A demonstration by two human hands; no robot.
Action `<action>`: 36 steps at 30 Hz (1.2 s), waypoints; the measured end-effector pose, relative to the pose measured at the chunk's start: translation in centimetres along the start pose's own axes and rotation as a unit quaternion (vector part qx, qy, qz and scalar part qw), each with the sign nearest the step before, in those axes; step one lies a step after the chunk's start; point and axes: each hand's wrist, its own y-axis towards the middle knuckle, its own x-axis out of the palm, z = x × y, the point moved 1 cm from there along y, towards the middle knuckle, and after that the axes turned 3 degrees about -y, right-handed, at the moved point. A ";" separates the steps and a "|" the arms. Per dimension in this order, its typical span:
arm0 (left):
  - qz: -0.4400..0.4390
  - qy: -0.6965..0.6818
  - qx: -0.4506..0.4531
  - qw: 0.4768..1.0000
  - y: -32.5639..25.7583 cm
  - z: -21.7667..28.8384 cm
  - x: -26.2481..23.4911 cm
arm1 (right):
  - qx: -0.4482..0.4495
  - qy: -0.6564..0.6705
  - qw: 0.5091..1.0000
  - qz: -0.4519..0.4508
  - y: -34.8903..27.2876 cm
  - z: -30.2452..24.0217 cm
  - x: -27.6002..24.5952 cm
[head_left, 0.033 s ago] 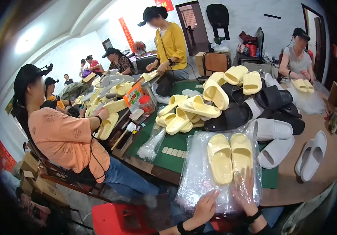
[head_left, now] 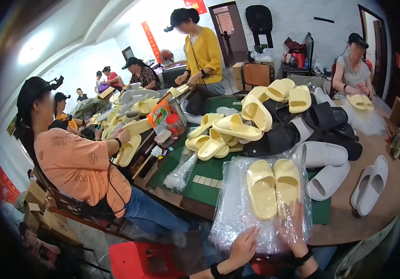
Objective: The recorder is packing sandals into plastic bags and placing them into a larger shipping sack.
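Two pale yellow slippers, the left slipper (head_left: 261, 190) and the right slipper (head_left: 287, 183), lie side by side on a stack of clear plastic bags (head_left: 230, 204) at the table's near edge. My right hand (head_left: 294, 228) reaches up to the heel of the right slipper with its fingers stretched out. Clear film shines over that hand, though I cannot tell whether it is inside a bag. Below the left slipper, my left hand (head_left: 244, 245) rests at the near part of the bags, fingers extended. Neither hand grips a slipper.
Beyond the bags rises a pile of yellow slippers (head_left: 237, 128), black slippers (head_left: 279, 139) and grey slippers (head_left: 327, 179). A grey pair (head_left: 369, 186) stands at the right. Co-workers sit or stand around the tables. A red stool (head_left: 139, 260) is at lower left.
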 end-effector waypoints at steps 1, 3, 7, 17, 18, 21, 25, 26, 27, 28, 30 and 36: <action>0.009 -0.011 -0.008 1.000 -0.1 -0.1 0.1 | 0.001 -0.001 1.000 0.003 -0.6 0.8 0.2; 0.001 -0.037 -0.012 0.999 -0.2 -0.2 0.0 | 0.181 0.109 0.977 0.030 -2.1 1.8 1.2; 0.006 -0.081 -0.022 0.996 -0.3 0.1 -0.1 | 0.226 0.062 0.971 -0.042 -2.2 2.6 1.2; -0.022 -0.213 -0.062 0.975 0.5 0.1 -1.4 | 0.041 0.109 0.989 0.090 -3.5 -3.2 -2.5; -0.039 -0.193 -0.056 0.979 0.8 0.0 -1.3 | 0.031 0.112 0.989 0.088 -3.9 -3.3 -3.2; -0.049 -0.185 -0.045 0.981 1.0 -0.4 -0.7 | -0.037 0.192 0.952 -0.234 -4.4 -4.0 -6.7; -0.096 -0.260 -0.076 0.958 2.2 0.3 -1.0 | -0.187 0.173 0.967 -0.022 -1.4 -4.4 -13.7; -0.084 -0.253 -0.083 0.960 1.9 0.0 -1.1 | -0.158 0.110 0.981 -0.002 0.1 -4.8 -13.7; -0.065 -0.255 -0.080 0.962 1.7 -0.3 -1.2 | -0.127 0.047 0.991 0.018 1.3 -5.2 -13.3; -0.053 -0.266 -0.065 0.960 1.9 -0.3 -1.2 | -0.130 0.041 0.990 0.019 1.6 -5.3 -12.9; -0.101 -0.310 -0.108 0.939 3.2 1.4 -2.0 | -0.075 -0.018 0.992 -0.100 2.3 -4.4 -11.1; -0.159 -0.400 -0.113 0.896 2.9 4.8 -3.0 | -0.041 -0.030 0.998 -0.024 1.4 -2.6 -7.4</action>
